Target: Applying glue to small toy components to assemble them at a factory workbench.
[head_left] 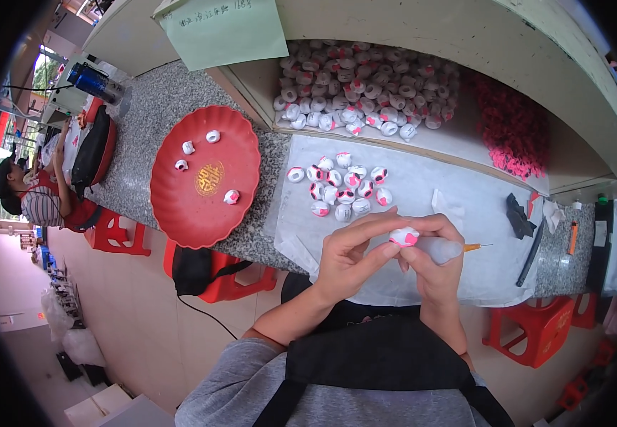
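Note:
My left hand [347, 260] pinches a small white ring-like piece with pink patches [402, 238] between thumb and fingers. The fingertips of my right hand [433, 281] meet at the same piece. A translucent squeeze bottle [442, 250] lies in my right hand, its orange tip with a thin needle [476, 247] pointing right. Just beyond my hands, a loose cluster of similar white pieces [346, 193], some with pink and black marks, sits on a white sheet [290, 213]. Both hands hover over that sheet.
At left stands a red scalloped tray [168, 206] with a few white pieces. A shelf compartment ahead holds a heap of white pieces [365, 82] and a pink pile [511, 135]. Dark scraps [520, 215] lie at right. Red stools [532, 331] stand below. Another person [41, 203] sits far left.

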A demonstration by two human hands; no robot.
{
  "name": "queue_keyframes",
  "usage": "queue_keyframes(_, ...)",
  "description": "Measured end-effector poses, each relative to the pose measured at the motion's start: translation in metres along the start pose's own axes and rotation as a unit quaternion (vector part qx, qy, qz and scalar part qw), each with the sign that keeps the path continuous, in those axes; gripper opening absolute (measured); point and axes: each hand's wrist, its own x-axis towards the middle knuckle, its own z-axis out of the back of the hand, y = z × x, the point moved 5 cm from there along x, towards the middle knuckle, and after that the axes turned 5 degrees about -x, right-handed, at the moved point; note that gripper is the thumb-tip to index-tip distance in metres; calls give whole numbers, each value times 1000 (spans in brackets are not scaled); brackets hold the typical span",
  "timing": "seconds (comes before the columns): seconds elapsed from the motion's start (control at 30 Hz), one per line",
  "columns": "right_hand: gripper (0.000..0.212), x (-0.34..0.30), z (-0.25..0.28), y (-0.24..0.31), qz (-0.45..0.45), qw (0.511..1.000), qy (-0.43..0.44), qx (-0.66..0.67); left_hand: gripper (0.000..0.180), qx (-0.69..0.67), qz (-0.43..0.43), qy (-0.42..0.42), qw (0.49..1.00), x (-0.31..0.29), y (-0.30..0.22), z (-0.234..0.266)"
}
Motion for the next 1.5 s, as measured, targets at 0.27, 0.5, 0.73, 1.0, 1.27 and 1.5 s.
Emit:
queue_keyframes(0.27,26,1,-1,-1,-1,1000,4,12,29,56,-42,17,997,0,0,1)
queue_keyframes(0.5,28,4,0,2,-29,999,11,-5,28,-41,22,-8,999,-2,7,3)
queue_keyframes(0.73,29,-1,-5,11,12,990,-13,-142,25,-177,39,12,983,-2,26,11)
queue_keyframes(1.0,29,-1,-4,12,29,981,-36,-190,25,-205,38,-1,978,1,32,7)
queue_keyframes(1.27,30,1,-6,13,38,972,-41,-230,27,-242,64,-37,968,-1,35,7)
queue_keyframes(1.5,31,4,11,28,44,965,-65,-251,26,-461,183,-52,867,0,43,3)
